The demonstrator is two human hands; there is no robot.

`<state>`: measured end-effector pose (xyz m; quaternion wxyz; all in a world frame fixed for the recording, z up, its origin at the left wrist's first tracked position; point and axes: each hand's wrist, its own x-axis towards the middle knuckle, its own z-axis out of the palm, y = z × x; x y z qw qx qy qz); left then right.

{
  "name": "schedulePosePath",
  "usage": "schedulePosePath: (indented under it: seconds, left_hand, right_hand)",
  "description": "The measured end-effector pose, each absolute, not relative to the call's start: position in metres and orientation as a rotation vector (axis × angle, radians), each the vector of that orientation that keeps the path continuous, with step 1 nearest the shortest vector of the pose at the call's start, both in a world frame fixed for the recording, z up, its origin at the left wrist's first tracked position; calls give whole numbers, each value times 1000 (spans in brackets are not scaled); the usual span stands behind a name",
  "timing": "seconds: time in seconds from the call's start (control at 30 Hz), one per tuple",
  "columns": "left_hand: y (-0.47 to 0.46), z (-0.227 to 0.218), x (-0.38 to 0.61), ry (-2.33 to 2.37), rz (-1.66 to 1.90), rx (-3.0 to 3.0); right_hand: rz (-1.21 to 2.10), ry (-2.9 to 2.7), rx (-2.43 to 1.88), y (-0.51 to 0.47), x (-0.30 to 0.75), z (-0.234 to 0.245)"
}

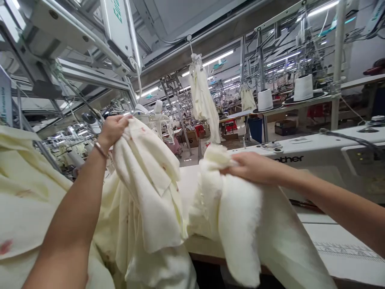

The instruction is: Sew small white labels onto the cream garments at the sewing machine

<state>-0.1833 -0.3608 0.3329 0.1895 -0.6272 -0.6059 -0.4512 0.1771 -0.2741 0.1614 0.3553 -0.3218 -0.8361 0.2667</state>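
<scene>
A cream garment (150,172) with small reddish marks hangs in folds from my left hand (116,127), which is raised and closed on its upper edge. My right hand (245,166) is closed around a bunched part of cream cloth (237,216), over the front of the sewing machine table. The cloth in both hands seems to join low in the middle, though folds make this hard to tell. Fabric partly covers the fingers of both hands. More cream fabric (24,192) with reddish marks hangs at the far left.
A white Brother sewing machine (319,156) stands at the right, with thread cones (303,87) on a shelf behind it. Ahead, another cream garment (203,96) hangs from an overhead rail. A white hanger arm (116,28) reaches down at upper left.
</scene>
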Motion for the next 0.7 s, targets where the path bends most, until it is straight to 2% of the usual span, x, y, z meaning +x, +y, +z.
schedulePosePath:
  seconds: [0.3,0.5,0.7]
  left_hand:
    - [-366,341,-107,-1598,-1353,-2111]
    - [-380,322,-69,-1417,-789,-2278]
    - [-382,299,-102,-1921,-410,-2509]
  right_hand:
    - [767,-2177,-757,-293,136,169]
    - [681,-2162,-642,-308,107,199]
    - [522,-1865,-865,-306,172,251]
